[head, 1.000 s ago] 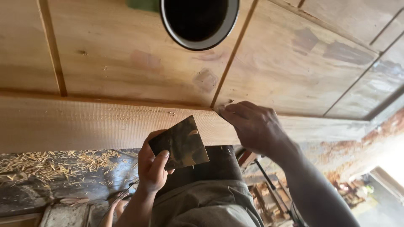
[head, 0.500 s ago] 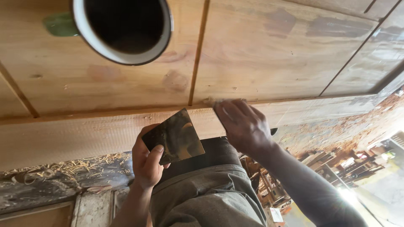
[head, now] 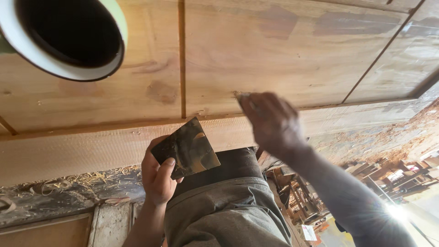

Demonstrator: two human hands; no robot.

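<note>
Scraper plate (head: 187, 148): dark, flat, roughly square piece, smeared with brownish patches, held in the left hand (head: 157, 176). Thumb lies across its lower left corner, fingers closed behind it; one corner points up toward the edge of the wooden panel (head: 274, 59). The plate sits low and near the body, just in front of the grey trousers (head: 226, 212), level with the rough-sawn edge board (head: 82, 148), which it seems to overlap at its upper corner.

Right hand (head: 272, 121): up and to the right of the plate, fingers pinched together on something small and pale at the panel's lower edge; what it is cannot be told, motion blur. Right hand is the one at the wood surface; left hand hangs back with the plate. Plate to working spot: up and rightward, near.

Surface: light planed boards with dark joint lines, a few greyish patches farther off. A round white-rimmed opening (head: 68, 41) sits at upper left.

Room: wood shavings (head: 77, 176) lie on a dark ledge at lower left; stacked timber and clutter (head: 388, 174) at right, bright glare below.
</note>
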